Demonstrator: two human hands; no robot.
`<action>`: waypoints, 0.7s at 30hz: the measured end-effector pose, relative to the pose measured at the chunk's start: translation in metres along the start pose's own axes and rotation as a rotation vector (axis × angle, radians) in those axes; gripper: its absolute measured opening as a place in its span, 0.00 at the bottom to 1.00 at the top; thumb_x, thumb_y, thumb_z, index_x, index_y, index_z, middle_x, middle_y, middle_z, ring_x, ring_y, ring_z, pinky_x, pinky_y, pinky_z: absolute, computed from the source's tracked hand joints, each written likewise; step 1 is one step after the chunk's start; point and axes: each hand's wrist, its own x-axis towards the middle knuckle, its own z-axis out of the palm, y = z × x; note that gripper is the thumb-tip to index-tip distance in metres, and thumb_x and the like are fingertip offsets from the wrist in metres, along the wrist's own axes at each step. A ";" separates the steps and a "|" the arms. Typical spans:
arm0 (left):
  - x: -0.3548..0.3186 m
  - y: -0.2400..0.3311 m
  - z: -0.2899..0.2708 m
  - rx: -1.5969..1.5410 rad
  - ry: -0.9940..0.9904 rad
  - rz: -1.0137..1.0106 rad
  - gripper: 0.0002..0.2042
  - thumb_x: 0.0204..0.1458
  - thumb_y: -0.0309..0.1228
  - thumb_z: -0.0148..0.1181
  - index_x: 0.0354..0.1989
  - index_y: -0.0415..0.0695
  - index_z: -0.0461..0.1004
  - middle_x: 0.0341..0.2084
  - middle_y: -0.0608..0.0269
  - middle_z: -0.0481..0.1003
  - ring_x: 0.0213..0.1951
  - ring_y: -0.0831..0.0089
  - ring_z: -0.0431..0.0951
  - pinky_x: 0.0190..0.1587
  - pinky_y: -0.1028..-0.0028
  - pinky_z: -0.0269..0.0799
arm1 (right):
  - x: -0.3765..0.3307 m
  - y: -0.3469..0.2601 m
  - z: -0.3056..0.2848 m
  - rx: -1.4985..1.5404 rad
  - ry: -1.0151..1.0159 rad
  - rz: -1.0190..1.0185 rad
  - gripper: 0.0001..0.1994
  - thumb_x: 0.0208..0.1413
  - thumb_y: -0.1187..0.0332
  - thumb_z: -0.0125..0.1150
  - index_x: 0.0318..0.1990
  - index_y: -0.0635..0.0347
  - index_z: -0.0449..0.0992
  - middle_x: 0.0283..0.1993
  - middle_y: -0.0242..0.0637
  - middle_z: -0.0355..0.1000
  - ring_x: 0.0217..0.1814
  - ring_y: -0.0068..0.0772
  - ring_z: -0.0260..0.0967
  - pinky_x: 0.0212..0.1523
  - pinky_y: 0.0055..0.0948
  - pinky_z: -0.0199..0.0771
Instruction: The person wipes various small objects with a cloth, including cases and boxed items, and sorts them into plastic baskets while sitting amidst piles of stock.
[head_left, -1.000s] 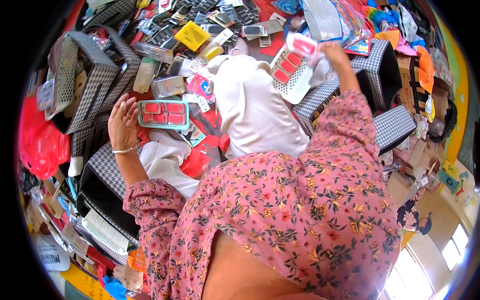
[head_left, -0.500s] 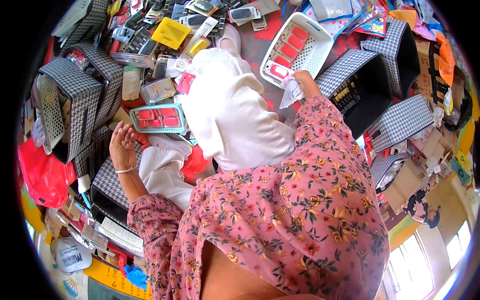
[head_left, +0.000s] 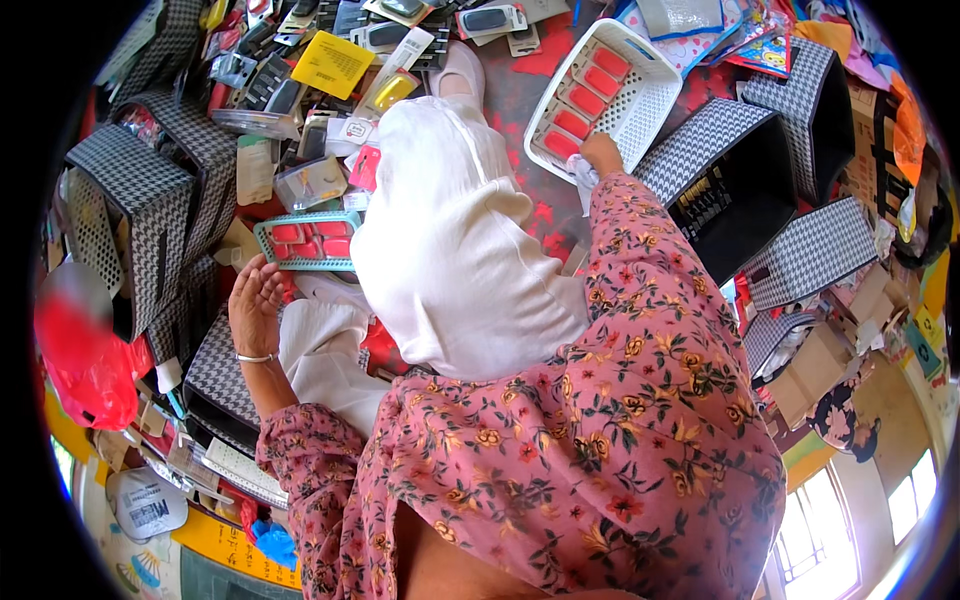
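Red packets line the white basket, upper right of the frame, seemingly kept in file by its wall. We see the right hand gripping pale cloth at its rim, the left hand, far left, loosely spread, apparently empty.

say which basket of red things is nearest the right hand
The white basket: the right hand is at its near end. The other, teal basket, lies beside the left hand.

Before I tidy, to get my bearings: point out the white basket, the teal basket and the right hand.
White basket point(head_left: 642, 103), head view: bare perforated interior.
Teal basket point(head_left: 312, 265), head view: lower long side.
Right hand point(head_left: 602, 154), head view: back of the hand.
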 end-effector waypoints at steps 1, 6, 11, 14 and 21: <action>0.000 -0.001 0.001 0.006 -0.007 -0.006 0.13 0.53 0.28 0.46 0.46 0.35 0.63 0.33 0.59 0.72 0.32 0.77 0.73 0.35 0.81 0.71 | -0.001 -0.002 -0.003 -0.018 -0.039 0.005 0.18 0.42 0.66 0.49 0.42 0.63 0.71 0.46 0.49 0.67 0.50 0.49 0.63 0.48 0.38 0.63; -0.005 0.004 0.004 -0.005 -0.013 0.007 0.14 0.53 0.28 0.46 0.46 0.35 0.63 0.33 0.58 0.72 0.32 0.76 0.73 0.35 0.81 0.71 | -0.022 -0.010 -0.020 0.032 0.007 0.015 0.18 0.41 0.63 0.52 0.39 0.63 0.73 0.45 0.51 0.67 0.49 0.49 0.65 0.47 0.38 0.64; -0.002 0.002 -0.002 0.022 -0.053 -0.005 0.17 0.52 0.31 0.48 0.48 0.36 0.61 0.36 0.60 0.71 0.35 0.77 0.72 0.37 0.82 0.70 | -0.028 -0.010 -0.027 0.177 0.064 -0.089 0.21 0.38 0.57 0.58 0.36 0.64 0.74 0.42 0.51 0.69 0.46 0.49 0.66 0.45 0.37 0.66; -0.002 0.001 -0.003 0.021 -0.073 -0.007 0.16 0.53 0.31 0.47 0.48 0.36 0.62 0.36 0.61 0.71 0.35 0.77 0.72 0.37 0.82 0.70 | -0.043 -0.028 -0.024 0.134 0.073 -0.048 0.23 0.37 0.55 0.59 0.36 0.65 0.74 0.42 0.52 0.69 0.46 0.48 0.66 0.44 0.37 0.67; -0.001 0.000 0.007 0.004 -0.047 -0.022 0.15 0.53 0.28 0.45 0.47 0.35 0.62 0.35 0.58 0.72 0.33 0.75 0.73 0.36 0.80 0.71 | -0.056 -0.044 -0.030 0.297 0.265 0.065 0.22 0.34 0.58 0.62 0.32 0.70 0.73 0.37 0.56 0.69 0.42 0.51 0.67 0.42 0.37 0.67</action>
